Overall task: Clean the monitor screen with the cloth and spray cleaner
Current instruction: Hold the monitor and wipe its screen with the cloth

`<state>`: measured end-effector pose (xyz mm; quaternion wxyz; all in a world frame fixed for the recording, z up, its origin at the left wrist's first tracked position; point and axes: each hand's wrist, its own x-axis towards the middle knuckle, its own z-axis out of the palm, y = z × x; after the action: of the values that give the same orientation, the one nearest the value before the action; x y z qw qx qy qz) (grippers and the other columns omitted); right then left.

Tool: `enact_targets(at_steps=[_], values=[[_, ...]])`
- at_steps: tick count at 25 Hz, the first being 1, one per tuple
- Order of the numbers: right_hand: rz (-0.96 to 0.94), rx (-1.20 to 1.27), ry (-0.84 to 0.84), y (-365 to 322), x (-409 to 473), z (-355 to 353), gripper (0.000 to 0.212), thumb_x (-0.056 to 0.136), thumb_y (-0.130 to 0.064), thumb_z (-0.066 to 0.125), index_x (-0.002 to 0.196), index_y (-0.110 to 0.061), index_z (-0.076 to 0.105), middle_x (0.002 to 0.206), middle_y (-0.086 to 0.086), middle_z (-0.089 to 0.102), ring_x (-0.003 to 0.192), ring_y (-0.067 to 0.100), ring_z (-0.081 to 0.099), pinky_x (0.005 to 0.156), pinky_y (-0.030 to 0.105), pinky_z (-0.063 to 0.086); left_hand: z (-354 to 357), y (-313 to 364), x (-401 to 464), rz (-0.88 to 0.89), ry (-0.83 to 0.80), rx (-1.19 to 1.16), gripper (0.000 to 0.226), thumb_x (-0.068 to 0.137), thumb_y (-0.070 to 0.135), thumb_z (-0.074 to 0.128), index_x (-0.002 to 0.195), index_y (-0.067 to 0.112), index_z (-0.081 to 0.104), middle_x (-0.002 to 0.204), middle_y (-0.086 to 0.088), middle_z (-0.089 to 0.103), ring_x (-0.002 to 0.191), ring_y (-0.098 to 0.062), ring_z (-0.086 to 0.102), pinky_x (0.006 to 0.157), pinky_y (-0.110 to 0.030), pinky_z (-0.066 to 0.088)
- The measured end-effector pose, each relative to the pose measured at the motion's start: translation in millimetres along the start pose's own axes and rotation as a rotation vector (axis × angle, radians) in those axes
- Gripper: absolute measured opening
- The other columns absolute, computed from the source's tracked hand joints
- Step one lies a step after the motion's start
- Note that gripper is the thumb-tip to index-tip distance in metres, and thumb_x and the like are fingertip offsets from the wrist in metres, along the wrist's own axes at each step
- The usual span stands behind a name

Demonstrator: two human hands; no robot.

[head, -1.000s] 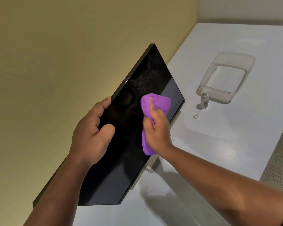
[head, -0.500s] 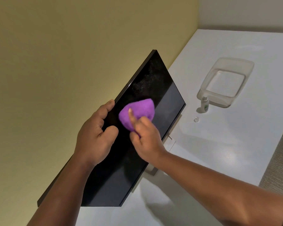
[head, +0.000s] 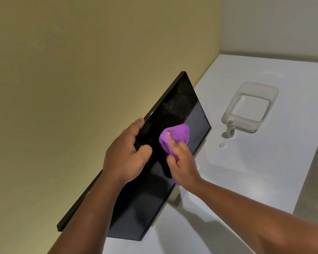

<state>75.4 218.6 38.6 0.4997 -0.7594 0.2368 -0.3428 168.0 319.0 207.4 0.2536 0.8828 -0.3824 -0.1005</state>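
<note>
A black monitor [head: 182, 110] stands on the white table close to the yellow wall, its dark screen facing me. My left hand [head: 126, 153] grips the monitor's top edge, thumb on the glass. My right hand [head: 182, 165] presses a bunched purple cloth [head: 176, 136] flat against the middle of the screen. Faint speckles show on the upper far part of the screen. A small spray bottle [head: 230, 129] with a green label stands upright on the table to the right of the monitor, with its clear cap [head: 222, 144] lying just in front of it.
A clear plastic bin [head: 253, 105] sits on the white table [head: 264, 171] behind the spray bottle. The yellow wall [head: 81, 70] runs right behind the monitor. The table's right edge meets a wood-grain floor [head: 312, 189].
My right hand has slid the purple cloth leftward and then back right and down across the screen. My left hand has kept its grip on the monitor's top edge.
</note>
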Motion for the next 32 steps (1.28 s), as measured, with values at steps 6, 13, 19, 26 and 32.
enact_targets(at_steps=[6, 13, 19, 26, 32], values=[[0.008, 0.051, 0.1, -42, 37, 16, 0.069, 0.098, -0.025, 0.045, 0.16, -0.04, 0.019, 0.085, -0.011, 0.041, 0.081, 0.0, 0.051, 0.068, 0.014, 0.042, 1, -2, 2, 0.054, -0.008, 0.01, 0.094, 0.059, 0.056, 0.037, 0.151, 0.041, 0.039, 0.152, 0.023, 0.048, 0.136, -0.005, 0.05, 0.098, -0.029, 0.042], [0.301, 0.009, -0.016, -22, 17, -10, 0.048, 0.1, -0.012, 0.05, 0.146, -0.024, 0.041, 0.091, 0.004, 0.055, 0.082, 0.024, 0.06, 0.062, 0.022, 0.047, 7, -5, 6, 0.114, 0.012, 0.181, 0.086, 0.068, 0.052, 0.041, 0.153, 0.041, 0.027, 0.154, 0.013, 0.047, 0.131, -0.018, 0.056, 0.084, -0.034, 0.044], [0.054, -0.02, -0.062, -46, 18, 12, 0.077, 0.096, -0.032, 0.047, 0.161, -0.033, 0.006, 0.091, -0.007, 0.046, 0.074, 0.007, 0.051, 0.061, 0.029, 0.046, 10, -1, 12, 0.065, 0.037, 0.156, 0.083, 0.071, 0.041, 0.042, 0.153, 0.049, 0.031, 0.155, 0.017, 0.043, 0.133, -0.009, 0.052, 0.087, -0.03, 0.041], [0.17, -0.13, -0.062, 32, 24, -26, 0.074, 0.1, -0.026, 0.052, 0.158, -0.046, 0.01, 0.091, -0.017, 0.05, 0.072, 0.003, 0.057, 0.052, 0.004, 0.041, 18, 29, 40, -0.033, 0.054, 0.067, 0.06, 0.071, 0.03, 0.048, 0.13, 0.033, 0.046, 0.134, 0.01, 0.062, 0.102, -0.02, 0.066, 0.087, -0.039, 0.055], [0.085, 0.033, -0.049, 19, 38, -12, 0.081, 0.097, -0.026, 0.047, 0.158, -0.048, -0.001, 0.071, -0.018, 0.042, 0.067, 0.003, 0.053, 0.05, 0.012, 0.037, 22, 44, 82, 0.03, 0.045, 0.119, 0.069, 0.071, 0.028, 0.047, 0.139, 0.032, 0.054, 0.118, 0.011, 0.056, 0.106, -0.011, 0.055, 0.086, -0.025, 0.04]])
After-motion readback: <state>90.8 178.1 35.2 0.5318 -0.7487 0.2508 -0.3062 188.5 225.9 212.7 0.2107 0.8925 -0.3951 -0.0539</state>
